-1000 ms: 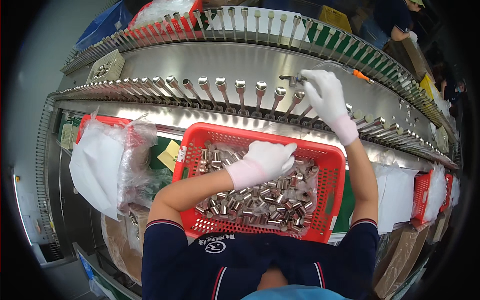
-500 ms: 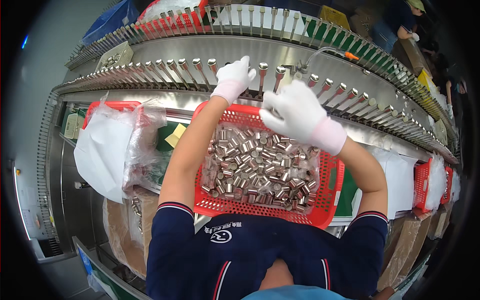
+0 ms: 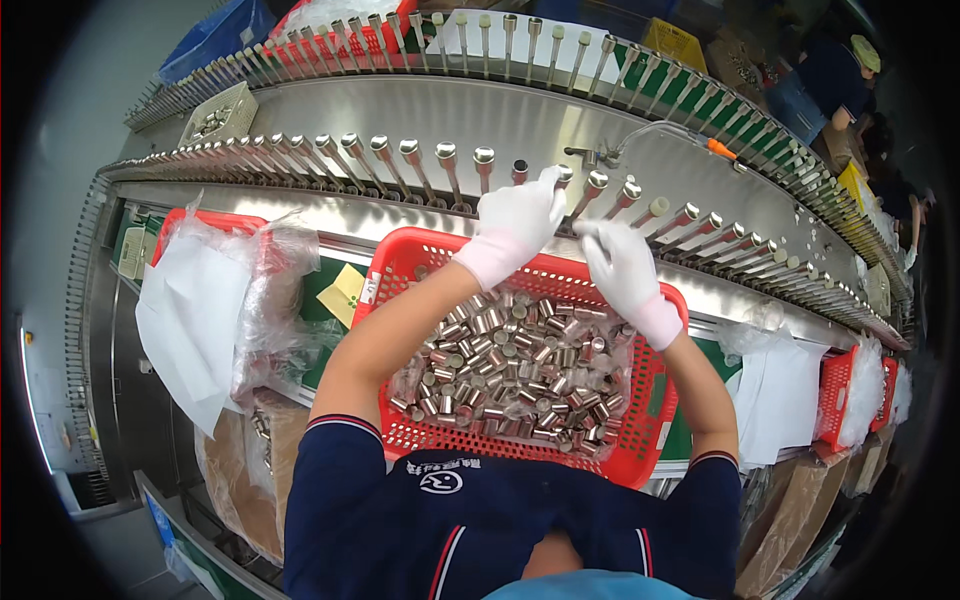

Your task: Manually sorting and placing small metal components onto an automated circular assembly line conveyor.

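Note:
My left hand (image 3: 516, 222), in a white glove, has its fingers closed around a shiny metal cap (image 3: 564, 174) on top of a thin upright rod in the near row. Just right of it, my right hand (image 3: 618, 262), also gloved, is low beside the rods with its fingertips drawn together; what they hold, if anything, is hidden. A dark-topped rod (image 3: 519, 172) stands left of my left fingers. Capped rods (image 3: 595, 185) continue to the right. Below both hands sits a red perforated basket (image 3: 400, 432), lined with clear plastic and filled with small silvery metal caps (image 3: 510, 350).
A curved metal conveyor (image 3: 400, 108) carries rods along near and far edges. An orange-tipped hose (image 3: 718, 149) lies on it, and a pale bin (image 3: 222, 115) stands at left. Plastic and paper sheets (image 3: 195, 315) cover a basket at left. Another person (image 3: 838, 80) works at far right.
My left hand has moved right and nearer, onto a rod's cap. My right hand has come down from above the rods. The basket looks shifted slightly in view.

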